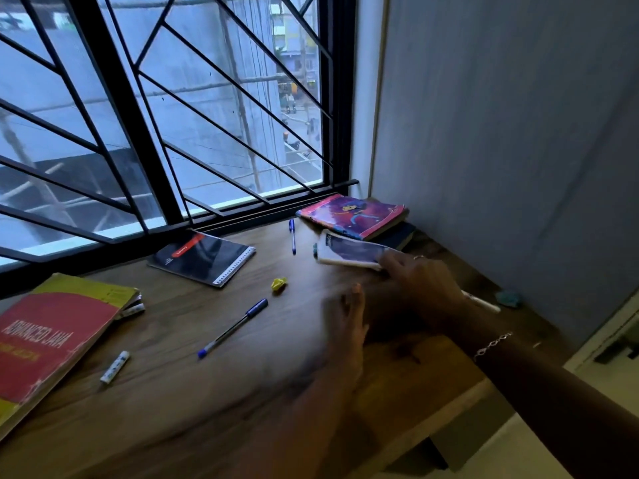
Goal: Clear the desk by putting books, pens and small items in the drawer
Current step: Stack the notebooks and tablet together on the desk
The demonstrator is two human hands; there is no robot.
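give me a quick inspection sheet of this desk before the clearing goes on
surface: wooden desk, below the window
job's things: red book at the left edge; black spiral notebook; centre blue pen; far blue pen; purple book stacked on a dark one; white pen partly under the right arm; drawer not in view
clutter: yellow paper ball; white tube; teal scrap by the wall
hands: right hand grips the small book; left hand blurred, fingers straight, holds nothing
cables: nothing seen
surroundings: barred window; grey wall
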